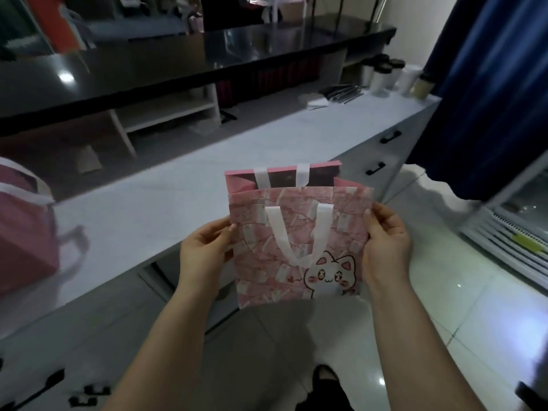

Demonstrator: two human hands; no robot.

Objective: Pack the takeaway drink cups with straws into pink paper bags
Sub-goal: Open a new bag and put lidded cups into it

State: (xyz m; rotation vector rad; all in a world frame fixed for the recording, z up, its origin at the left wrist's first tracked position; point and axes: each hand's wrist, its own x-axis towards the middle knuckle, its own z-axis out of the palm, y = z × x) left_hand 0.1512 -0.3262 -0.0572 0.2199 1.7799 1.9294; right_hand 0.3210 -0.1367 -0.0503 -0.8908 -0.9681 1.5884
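I hold a pink paper bag (pixel 296 241) with white ribbon handles and a cartoon cat print in front of me, just off the counter's front edge. Its mouth is partly spread, showing a dark inside. My left hand (pixel 204 250) pinches the bag's left edge. My right hand (pixel 385 244) pinches its right edge, thumb on the front. A second pink bag (pixel 26 229) with white handles stands at the far left on the counter, blurred. Several lidded takeaway cups (pixel 385 74) stand at the counter's far right end. No straws can be made out.
The long white counter (pixel 178 203) runs from lower left to upper right, with drawers and black handles (pixel 390 137) on its front. A black raised shelf (pixel 207 66) sits behind it. Metal utensils (pixel 344 93) lie near the cups. A blue curtain (pixel 489 84) hangs at right above a tiled floor.
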